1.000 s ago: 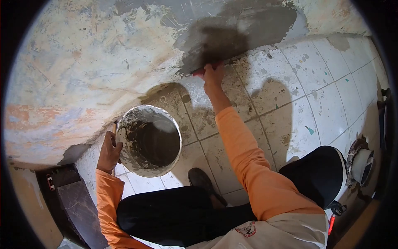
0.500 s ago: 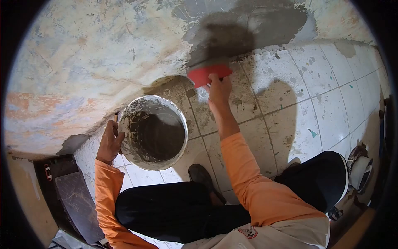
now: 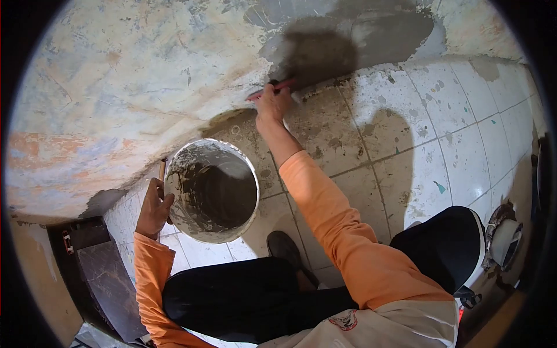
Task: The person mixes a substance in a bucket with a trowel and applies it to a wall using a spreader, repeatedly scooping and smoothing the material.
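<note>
My right hand is closed on a red scraper, seen nearly edge-on against the foot of the wall. Wet grey plaster covers the wall just above and to the right of it. My left hand is closed at the left side of a white bucket, fingers against its outer wall. A thin tan stick or handle shows just above those fingers; what it belongs to is hidden. Inside the bucket, dark grey mortar lies at the bottom, with smears up the sides.
Stained white floor tiles run along the patchy painted wall. My shoe is below the bucket. A dark brown panel stands at lower left. A worn pale object lies at right beside my knee.
My right hand has moved left and slightly up with the red scraper, which has turned from showing its broad face to nearly edge-on. The bucket and left hand have shifted slightly down.
</note>
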`<state>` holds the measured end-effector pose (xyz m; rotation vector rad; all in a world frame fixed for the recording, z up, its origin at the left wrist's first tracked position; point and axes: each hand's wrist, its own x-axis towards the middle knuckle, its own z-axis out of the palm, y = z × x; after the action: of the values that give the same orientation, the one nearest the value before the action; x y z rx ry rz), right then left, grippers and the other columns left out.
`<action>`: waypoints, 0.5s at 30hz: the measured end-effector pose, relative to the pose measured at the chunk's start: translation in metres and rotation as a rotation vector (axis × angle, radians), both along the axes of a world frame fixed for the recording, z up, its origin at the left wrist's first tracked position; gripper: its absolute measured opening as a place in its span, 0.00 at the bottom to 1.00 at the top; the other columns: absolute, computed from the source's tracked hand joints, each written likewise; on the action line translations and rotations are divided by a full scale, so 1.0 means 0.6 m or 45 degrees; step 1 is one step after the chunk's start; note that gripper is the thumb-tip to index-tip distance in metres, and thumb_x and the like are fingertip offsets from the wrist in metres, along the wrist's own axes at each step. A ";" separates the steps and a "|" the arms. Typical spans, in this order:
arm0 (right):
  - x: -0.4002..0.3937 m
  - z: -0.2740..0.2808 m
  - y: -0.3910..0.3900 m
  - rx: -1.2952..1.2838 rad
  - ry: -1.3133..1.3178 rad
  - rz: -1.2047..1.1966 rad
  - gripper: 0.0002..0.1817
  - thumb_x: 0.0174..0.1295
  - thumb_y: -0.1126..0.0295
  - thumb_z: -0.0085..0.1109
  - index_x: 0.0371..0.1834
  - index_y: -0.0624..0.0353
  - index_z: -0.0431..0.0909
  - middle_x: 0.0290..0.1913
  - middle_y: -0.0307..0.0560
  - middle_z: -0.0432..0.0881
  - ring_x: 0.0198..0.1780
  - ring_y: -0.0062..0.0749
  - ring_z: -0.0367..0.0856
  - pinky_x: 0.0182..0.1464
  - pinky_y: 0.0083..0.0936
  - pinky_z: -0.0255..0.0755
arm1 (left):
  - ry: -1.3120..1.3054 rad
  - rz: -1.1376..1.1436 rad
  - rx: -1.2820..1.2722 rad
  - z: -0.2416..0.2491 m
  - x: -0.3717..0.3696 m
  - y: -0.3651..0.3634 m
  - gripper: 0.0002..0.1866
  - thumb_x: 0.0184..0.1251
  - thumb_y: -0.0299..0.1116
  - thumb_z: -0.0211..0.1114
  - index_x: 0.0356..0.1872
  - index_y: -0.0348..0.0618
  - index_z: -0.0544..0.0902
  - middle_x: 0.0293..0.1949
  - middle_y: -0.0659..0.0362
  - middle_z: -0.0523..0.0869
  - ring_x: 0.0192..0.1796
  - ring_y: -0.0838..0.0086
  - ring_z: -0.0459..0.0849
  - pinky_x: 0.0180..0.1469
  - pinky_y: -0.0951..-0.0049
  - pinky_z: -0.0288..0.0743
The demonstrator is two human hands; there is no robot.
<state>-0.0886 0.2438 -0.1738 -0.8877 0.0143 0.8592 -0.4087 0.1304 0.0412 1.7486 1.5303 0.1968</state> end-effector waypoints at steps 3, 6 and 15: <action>-0.027 0.076 -0.034 -0.016 -0.170 -0.033 0.22 0.74 0.75 0.54 0.69 0.62 0.66 0.58 0.53 0.78 0.54 0.37 0.83 0.50 0.40 0.87 | 0.016 -0.027 0.050 -0.002 -0.004 0.005 0.11 0.75 0.27 0.60 0.51 0.39 0.68 0.31 0.53 0.82 0.21 0.75 0.78 0.17 0.72 0.70; -0.043 0.129 -0.126 0.081 -0.230 0.099 0.16 0.74 0.74 0.55 0.63 0.61 0.71 0.54 0.48 0.79 0.53 0.34 0.83 0.51 0.41 0.87 | 0.034 -0.041 0.056 0.003 0.009 0.008 0.11 0.74 0.27 0.61 0.50 0.39 0.68 0.31 0.53 0.81 0.21 0.74 0.77 0.18 0.71 0.70; 0.018 -0.072 -0.168 -0.195 -0.026 0.011 0.14 0.73 0.74 0.53 0.59 0.66 0.75 0.51 0.48 0.81 0.53 0.34 0.81 0.58 0.31 0.76 | 0.031 -0.062 0.079 0.008 0.024 0.008 0.11 0.73 0.26 0.61 0.49 0.38 0.70 0.31 0.54 0.81 0.24 0.74 0.77 0.20 0.71 0.70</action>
<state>-0.0775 0.1429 -0.2172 -1.0407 0.0596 0.8653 -0.3940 0.1354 0.0462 1.8413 1.5117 0.2007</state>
